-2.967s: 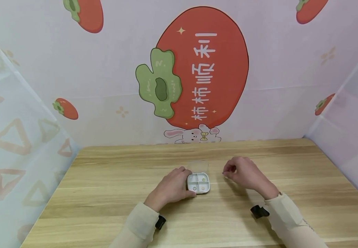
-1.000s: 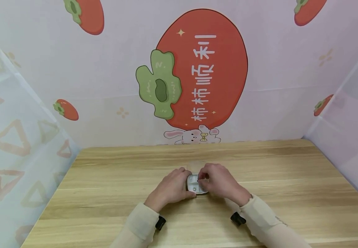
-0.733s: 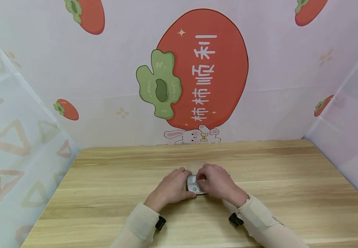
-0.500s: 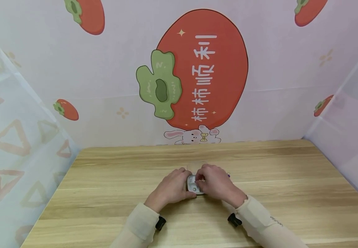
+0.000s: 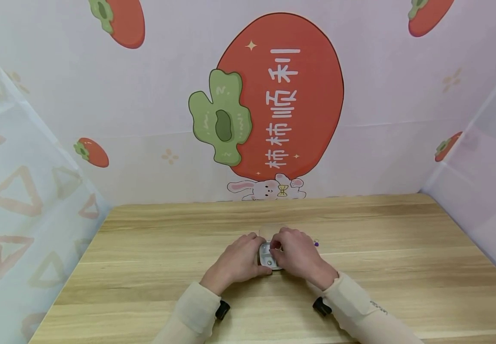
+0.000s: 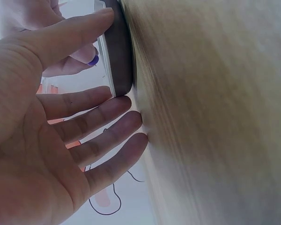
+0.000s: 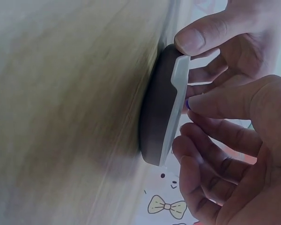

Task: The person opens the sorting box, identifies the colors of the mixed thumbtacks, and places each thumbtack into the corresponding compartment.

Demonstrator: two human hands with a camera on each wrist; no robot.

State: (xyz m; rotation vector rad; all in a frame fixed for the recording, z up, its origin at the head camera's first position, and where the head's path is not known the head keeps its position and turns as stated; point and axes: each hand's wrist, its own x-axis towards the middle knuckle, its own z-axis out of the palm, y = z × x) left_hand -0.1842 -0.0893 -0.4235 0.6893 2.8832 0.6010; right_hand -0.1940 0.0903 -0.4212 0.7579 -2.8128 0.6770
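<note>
- Head view: the white divided box (image 5: 264,258) sits on the table (image 5: 166,277), a small bead (image 5: 269,263) in its near-left compartment; the right hand (image 5: 300,253) hides part.
- Left wrist: the left hand (image 6: 51,112) clasps the box's dark side.
- Right wrist: the right hand pinches a blue bead (image 7: 188,104) near the rim.

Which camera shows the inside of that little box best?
The head view: it looks down into the box, though the right hand covers part. Both wrist views show just its dark side and pale rim.
</note>
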